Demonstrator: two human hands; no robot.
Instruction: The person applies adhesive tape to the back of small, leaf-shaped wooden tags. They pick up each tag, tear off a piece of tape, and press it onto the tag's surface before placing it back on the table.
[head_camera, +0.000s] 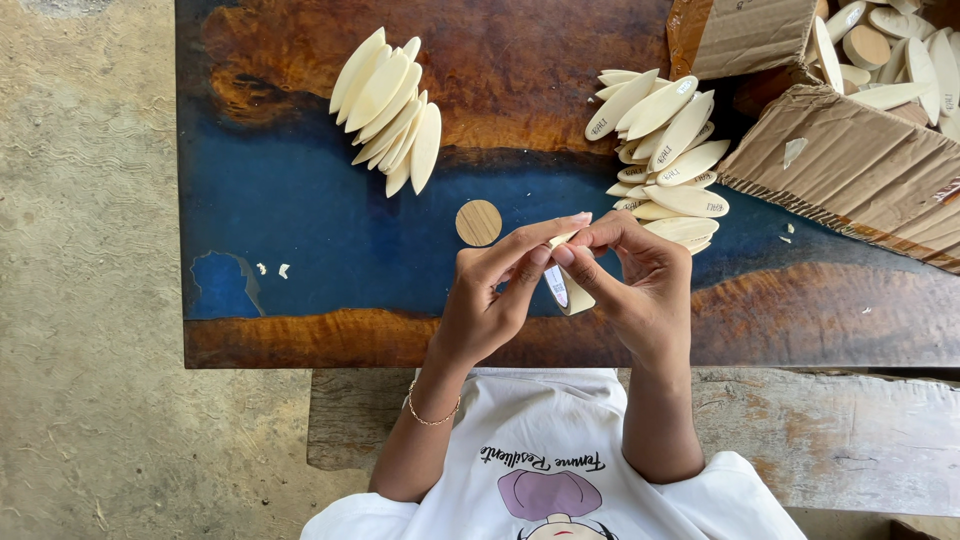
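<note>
My left hand (490, 295) and my right hand (640, 280) meet over the near edge of the table (300, 220). Together they pinch one pale, leaf-shaped wooden piece (572, 290), held edge-on between the fingertips. A small round wooden disc (478, 222) lies flat on the table just beyond my left hand. A loose pile of the same pale oval pieces (665, 150) sits right behind my right hand. A second, fanned row of oval pieces (390, 110) lies further left. A thin bracelet is on my left wrist.
An open cardboard box (850, 160) with more wooden pieces (890, 50) stands at the table's far right. The tabletop is brown wood with a blue resin band. A wooden bench (830, 440) runs under me; concrete floor (90, 300) lies to the left.
</note>
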